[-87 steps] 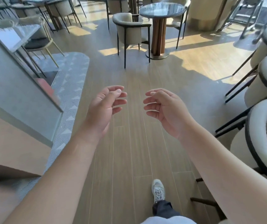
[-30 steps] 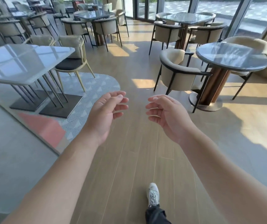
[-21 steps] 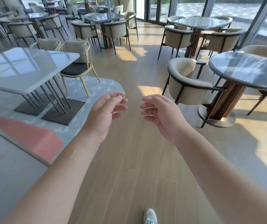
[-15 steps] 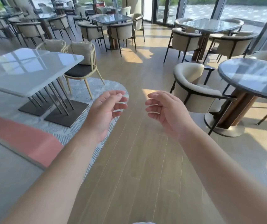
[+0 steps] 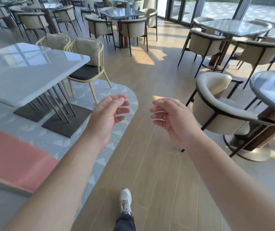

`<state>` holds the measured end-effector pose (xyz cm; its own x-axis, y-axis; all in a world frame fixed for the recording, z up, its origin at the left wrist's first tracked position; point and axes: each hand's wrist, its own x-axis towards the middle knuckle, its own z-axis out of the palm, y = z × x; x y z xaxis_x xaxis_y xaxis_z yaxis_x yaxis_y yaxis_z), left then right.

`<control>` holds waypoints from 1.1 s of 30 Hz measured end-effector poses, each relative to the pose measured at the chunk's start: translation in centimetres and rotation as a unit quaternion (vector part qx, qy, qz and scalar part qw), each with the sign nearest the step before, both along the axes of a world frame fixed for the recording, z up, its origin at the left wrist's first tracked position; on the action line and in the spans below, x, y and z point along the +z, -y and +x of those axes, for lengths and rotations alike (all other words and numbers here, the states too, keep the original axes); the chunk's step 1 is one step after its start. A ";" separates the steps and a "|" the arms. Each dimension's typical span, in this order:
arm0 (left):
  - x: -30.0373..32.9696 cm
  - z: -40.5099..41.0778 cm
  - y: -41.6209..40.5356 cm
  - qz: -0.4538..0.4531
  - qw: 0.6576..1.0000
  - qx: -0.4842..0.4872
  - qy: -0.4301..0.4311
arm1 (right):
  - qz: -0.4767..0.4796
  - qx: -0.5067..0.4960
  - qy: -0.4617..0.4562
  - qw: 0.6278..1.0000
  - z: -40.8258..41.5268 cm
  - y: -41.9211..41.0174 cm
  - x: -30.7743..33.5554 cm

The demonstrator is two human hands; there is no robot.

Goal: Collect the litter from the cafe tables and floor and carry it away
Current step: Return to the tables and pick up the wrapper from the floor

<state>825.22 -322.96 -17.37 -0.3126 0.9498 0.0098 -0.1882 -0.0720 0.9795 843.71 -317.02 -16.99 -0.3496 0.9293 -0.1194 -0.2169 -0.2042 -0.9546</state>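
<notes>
Left hand (image 5: 107, 114): hanging in the air with fingers loosely curled, gripping nothing
Right hand (image 5: 171, 115): mirroring it just beside, palm turned inward, fingers relaxed and carrying nothing
Litter: not showing anywhere clearly; only a tiny dark speck (image 5: 182, 150) is lying on the wooden floor (image 5: 150, 164) just under the right wrist, too small to tell whether it is rubbish
Shoe (image 5: 125, 201): stepping forward on the boards below and between both hands
Rug (image 5: 100, 155): running under the left forearm, its curved edge passing beneath the left hand
Cream armchair (image 5: 216, 104): standing just right of the right hand
White table (image 5: 25, 75): standing well to the left of the left hand, its top looking bare
Round dark table (image 5: 273, 90): sitting beyond the armchair, far right
Risk: walking past the speck unnoticed, since the gaze is aiming ahead
Risk: the foot is likely catching the rug edge if the path is drifting left
Risk: the right arm is probably brushing the armchair's rim while passing, given the narrow aisle
</notes>
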 end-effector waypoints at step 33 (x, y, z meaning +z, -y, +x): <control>1.4 -32.2 -47.1 0.001 0.998 0.041 -0.039 | -0.005 0.066 -0.036 0.997 -33.7 -48.5 0.7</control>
